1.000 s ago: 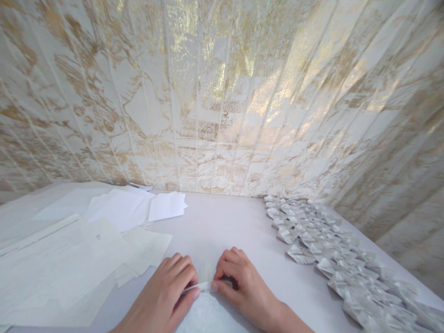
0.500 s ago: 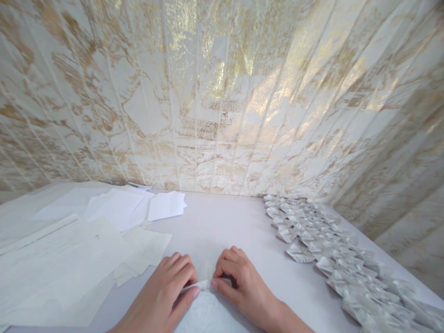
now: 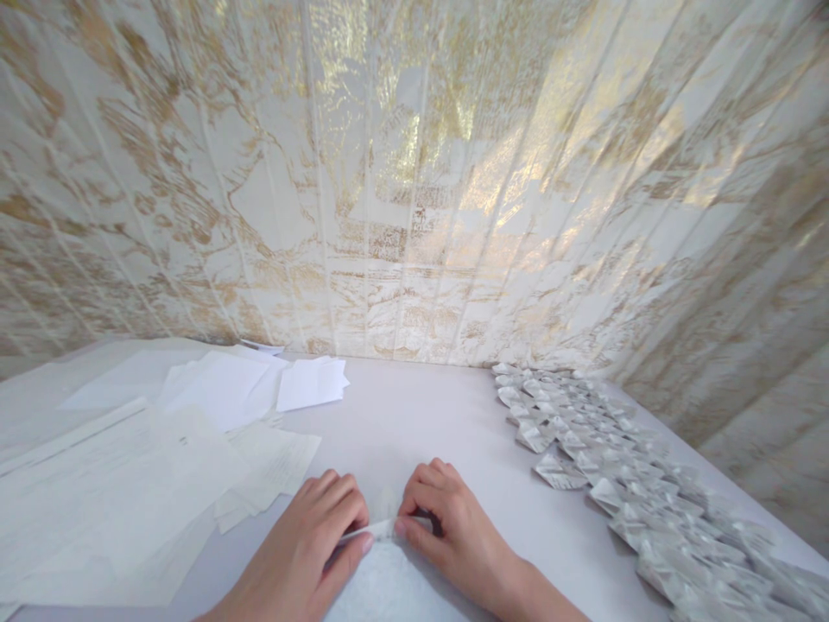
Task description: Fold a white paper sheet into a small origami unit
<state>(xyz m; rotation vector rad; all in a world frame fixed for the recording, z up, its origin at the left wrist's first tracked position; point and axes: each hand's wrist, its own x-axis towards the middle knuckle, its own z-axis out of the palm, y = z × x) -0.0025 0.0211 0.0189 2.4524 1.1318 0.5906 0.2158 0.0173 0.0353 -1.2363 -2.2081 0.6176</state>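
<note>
A thin, pale sheet of paper (image 3: 379,580) lies on the table between my hands, its far edge raised in a narrow fold. My left hand (image 3: 317,536) pinches that folded edge from the left, thumb in front and fingers behind. From the right, my right hand (image 3: 446,523) grips the same edge between thumb and curled fingertips. The two hands are a small gap apart, with the fold showing between them. Part of the sheet is hidden under the fingers, and its near end runs out of view.
Large printed sheets (image 3: 110,510) spread over the table's left side, with white paper pieces (image 3: 220,384) behind them. Rows of small folded paper shapes (image 3: 622,466) line the right side. A gold-patterned wall (image 3: 401,216) rises behind the white table (image 3: 420,406).
</note>
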